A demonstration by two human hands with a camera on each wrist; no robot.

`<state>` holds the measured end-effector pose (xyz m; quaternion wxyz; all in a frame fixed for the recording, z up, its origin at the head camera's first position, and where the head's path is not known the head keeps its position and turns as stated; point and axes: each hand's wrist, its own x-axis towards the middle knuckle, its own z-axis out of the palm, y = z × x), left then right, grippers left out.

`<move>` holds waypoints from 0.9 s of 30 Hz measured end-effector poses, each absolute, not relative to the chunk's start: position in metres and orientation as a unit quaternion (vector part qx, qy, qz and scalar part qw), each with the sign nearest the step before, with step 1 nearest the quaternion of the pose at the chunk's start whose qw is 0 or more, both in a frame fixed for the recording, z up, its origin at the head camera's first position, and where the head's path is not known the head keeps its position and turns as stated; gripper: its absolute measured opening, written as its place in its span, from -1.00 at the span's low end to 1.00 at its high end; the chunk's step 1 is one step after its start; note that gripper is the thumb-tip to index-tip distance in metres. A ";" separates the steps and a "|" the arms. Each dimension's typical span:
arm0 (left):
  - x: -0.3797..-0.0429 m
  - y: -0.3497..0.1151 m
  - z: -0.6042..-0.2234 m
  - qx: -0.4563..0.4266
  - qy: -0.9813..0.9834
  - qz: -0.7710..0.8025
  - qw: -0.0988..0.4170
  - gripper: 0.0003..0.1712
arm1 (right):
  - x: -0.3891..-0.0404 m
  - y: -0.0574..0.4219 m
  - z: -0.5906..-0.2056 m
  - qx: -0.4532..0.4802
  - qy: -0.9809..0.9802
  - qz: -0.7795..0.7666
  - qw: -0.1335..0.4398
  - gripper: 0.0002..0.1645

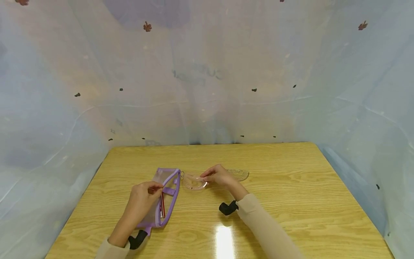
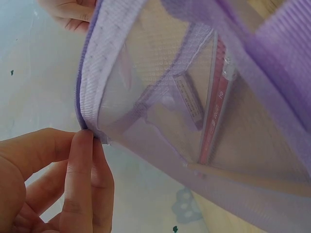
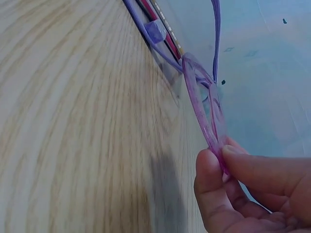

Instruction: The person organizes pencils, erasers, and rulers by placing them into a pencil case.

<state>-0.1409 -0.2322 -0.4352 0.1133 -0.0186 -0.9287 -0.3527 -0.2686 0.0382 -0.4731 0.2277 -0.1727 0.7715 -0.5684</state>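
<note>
A purple mesh pencil case (image 1: pixel 150 217) lies at the left of the table with its zipper side gaping. My left hand (image 1: pixel 141 198) pinches the edge of its opening between thumb and fingers. Through the mesh in the left wrist view show a red pencil (image 2: pixel 214 107) and a small eraser (image 2: pixel 188 99). My right hand (image 1: pixel 220 176) pinches a pink see-through protractor (image 1: pixel 194 182) by one end, close to the case's opening. Behind that hand a second, clear protractor (image 1: pixel 238 175) lies on the table, partly hidden by the wrist.
The wooden table (image 1: pixel 291 194) has a bright glare spot near its front edge. A pale curtain (image 1: pixel 207 72) with small leaf marks hangs behind and at both sides. Black wrist mounts (image 1: pixel 228 208) stick out beneath both wrists.
</note>
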 end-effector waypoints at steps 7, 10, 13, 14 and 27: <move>-0.141 -0.232 -0.436 -0.020 -0.929 -0.353 0.114 -0.92 | -0.267 0.030 -0.475 -0.183 0.765 -0.571 0.233 -0.81; -0.141 -0.232 -0.436 -0.019 -0.929 -0.352 0.114 -0.92 | -0.265 0.026 -0.474 -0.184 0.755 -0.581 0.241 -0.80; -0.141 -0.232 -0.436 -0.020 -0.929 -0.351 0.115 -0.92 | -0.264 0.023 -0.474 -0.192 0.749 -0.586 0.242 -0.80; -0.141 -0.232 -0.436 -0.020 -0.929 -0.350 0.115 -0.92 | -0.264 0.022 -0.475 -0.194 0.747 -0.587 0.242 -0.80; -0.141 -0.232 -0.435 -0.023 -0.929 -0.350 0.114 -0.92 | -0.262 0.009 -0.479 -0.167 0.726 -0.616 0.256 -0.78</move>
